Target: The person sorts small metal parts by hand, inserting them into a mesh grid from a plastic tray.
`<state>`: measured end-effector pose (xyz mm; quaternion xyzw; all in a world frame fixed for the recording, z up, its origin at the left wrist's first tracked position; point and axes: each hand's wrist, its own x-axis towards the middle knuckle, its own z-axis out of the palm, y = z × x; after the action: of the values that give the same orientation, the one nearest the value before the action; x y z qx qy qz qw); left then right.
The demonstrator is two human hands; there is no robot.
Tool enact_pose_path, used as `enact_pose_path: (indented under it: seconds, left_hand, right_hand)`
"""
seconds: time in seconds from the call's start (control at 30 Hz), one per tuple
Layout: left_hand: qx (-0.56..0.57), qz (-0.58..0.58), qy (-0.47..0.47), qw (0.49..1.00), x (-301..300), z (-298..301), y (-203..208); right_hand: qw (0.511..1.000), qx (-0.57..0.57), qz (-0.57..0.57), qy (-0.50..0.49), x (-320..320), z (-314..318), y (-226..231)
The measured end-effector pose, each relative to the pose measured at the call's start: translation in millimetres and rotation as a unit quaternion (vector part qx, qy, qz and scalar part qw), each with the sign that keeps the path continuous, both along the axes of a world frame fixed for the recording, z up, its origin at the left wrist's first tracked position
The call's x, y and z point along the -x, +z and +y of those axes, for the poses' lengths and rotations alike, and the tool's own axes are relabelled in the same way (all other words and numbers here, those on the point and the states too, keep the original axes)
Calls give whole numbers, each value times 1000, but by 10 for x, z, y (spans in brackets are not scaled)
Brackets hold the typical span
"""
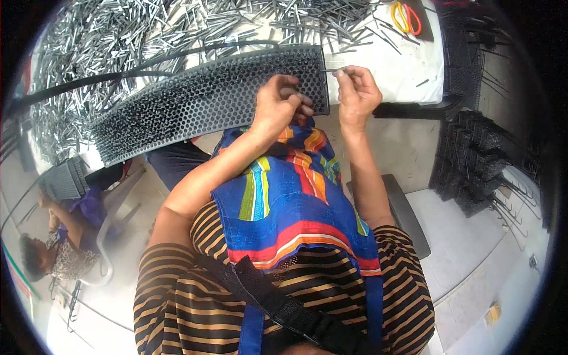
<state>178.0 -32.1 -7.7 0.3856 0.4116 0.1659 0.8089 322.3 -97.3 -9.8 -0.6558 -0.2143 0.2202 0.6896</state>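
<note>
A long black panel full of round holes [228, 86] lies across the near edge of the table. Dark pieces fill many holes in its left part, while the holes towards its right end look open. Over the right part of the panel is my left hand [278, 103], its fingers curled in with the thumb against them; what they hold, if anything, is hidden. Just past the panel's right end, my right hand [359, 94] pinches a thin dark strip [331, 70] between thumb and fingertips. The strip points left at the panel's edge.
Loose dark and silvery strips [136, 35] heap over the white-covered table [408, 71]. Scissors with yellow and red handles [406, 19] lie at the far right. Black mesh-like pieces [470, 157] are stacked at right. Another person [68, 248] sits at left beside a grey panel [65, 179].
</note>
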Motion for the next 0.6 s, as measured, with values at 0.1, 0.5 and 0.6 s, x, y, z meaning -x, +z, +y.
enact_pose_path:
  seconds: [0.1,0.5,0.6]
  left_hand:
    - [2,4,-3,1000,-10,33,36]
    - [3,-4,-16,1000,40,-6,85]
    - [-10,-5,-15,1000,60,1,36]
  right_hand:
    - [972,91,-215,4,-13,20,-18]
    - [904,174,-382,83,26,-5,148]
    - [875,160,-446,95,59,45,105]
